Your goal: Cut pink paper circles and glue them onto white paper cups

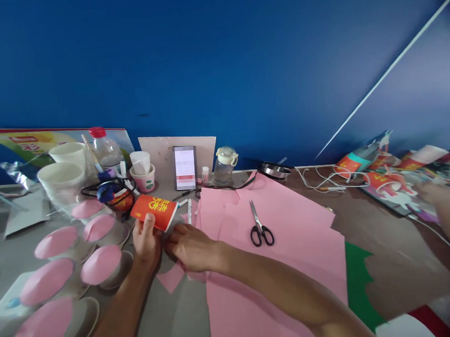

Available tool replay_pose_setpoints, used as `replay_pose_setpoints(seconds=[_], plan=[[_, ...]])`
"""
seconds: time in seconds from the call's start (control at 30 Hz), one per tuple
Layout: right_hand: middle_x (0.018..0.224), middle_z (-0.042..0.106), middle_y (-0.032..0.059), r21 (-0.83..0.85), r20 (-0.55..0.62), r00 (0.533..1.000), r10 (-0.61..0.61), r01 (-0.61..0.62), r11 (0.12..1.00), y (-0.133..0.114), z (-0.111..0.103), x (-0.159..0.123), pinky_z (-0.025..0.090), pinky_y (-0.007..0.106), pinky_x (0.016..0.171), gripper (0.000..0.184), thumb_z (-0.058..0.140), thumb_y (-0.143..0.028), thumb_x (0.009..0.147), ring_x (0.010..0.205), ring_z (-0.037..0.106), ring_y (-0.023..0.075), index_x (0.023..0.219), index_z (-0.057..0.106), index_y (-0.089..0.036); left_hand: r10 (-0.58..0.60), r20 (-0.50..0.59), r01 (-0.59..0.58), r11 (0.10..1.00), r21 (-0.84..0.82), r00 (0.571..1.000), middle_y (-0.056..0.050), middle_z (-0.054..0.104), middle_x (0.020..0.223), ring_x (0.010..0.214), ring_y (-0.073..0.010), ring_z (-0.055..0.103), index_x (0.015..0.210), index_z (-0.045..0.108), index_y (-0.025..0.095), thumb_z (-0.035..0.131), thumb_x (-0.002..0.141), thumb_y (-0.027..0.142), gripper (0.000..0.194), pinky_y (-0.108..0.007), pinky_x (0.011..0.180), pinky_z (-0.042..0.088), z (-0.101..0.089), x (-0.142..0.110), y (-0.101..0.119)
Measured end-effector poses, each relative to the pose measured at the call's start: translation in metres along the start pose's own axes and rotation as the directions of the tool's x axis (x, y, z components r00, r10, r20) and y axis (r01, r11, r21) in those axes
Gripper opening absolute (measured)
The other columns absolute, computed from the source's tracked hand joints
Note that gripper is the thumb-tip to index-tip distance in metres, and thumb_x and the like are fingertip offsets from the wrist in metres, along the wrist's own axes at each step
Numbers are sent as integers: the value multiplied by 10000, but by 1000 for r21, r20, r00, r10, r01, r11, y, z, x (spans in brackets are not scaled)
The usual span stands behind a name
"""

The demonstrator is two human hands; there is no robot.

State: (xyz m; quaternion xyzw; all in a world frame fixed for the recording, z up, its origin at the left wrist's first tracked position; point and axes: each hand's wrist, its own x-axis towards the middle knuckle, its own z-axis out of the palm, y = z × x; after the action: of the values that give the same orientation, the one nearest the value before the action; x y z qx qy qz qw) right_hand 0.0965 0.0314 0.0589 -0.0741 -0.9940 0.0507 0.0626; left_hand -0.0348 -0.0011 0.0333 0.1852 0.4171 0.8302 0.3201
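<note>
A red paper cup (155, 212) with yellow characters lies on its side in my left hand (147, 239), whose thumb and fingers wrap round it from below. Just right of the cup, my right hand (187, 247) is closed low over the table with its fingers curled down. Whatever those fingers hold, if anything, is hidden. Beneath that wrist lies a small pink paper scrap (171, 279). Black-handled scissors (261, 232) rest on a stack of pink paper sheets (252, 309) at the right. A white marker (190, 211) lies behind my right hand.
Several cups topped with pink ovals (49, 278) stand at left. Behind are stacked white cups (63, 173), a phone (185, 168) against a board and a glass jar (225, 167). Green paper (357, 272) and black tape (274, 170) lie rightward. Another person's hand (436, 195) is far right.
</note>
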Motion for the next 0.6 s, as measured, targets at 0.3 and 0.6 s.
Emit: replay_pose_setpoints(seconds=[0.3,0.6], plan=[[850,689,48,237,39,989,-143,130,963,19,-25,6,388,331,915,146,573,-63,772,904,544,203,735,669,-168,-44,-10,43,996,-82,999,27,653,780,651,-100,586,878,631,181,769,664,427,354,-208,625,463,2,4,0],[976,617,53,813,-445,842,305,237,532,43,-99,-36,438,327,846,88,578,-255,875,962,565,177,813,587,-192,-93,52,97,992,-86,994,-10,697,922,808,-140,648,972,651,200,779,651,450,426,-264,773,498,4,1,-1]])
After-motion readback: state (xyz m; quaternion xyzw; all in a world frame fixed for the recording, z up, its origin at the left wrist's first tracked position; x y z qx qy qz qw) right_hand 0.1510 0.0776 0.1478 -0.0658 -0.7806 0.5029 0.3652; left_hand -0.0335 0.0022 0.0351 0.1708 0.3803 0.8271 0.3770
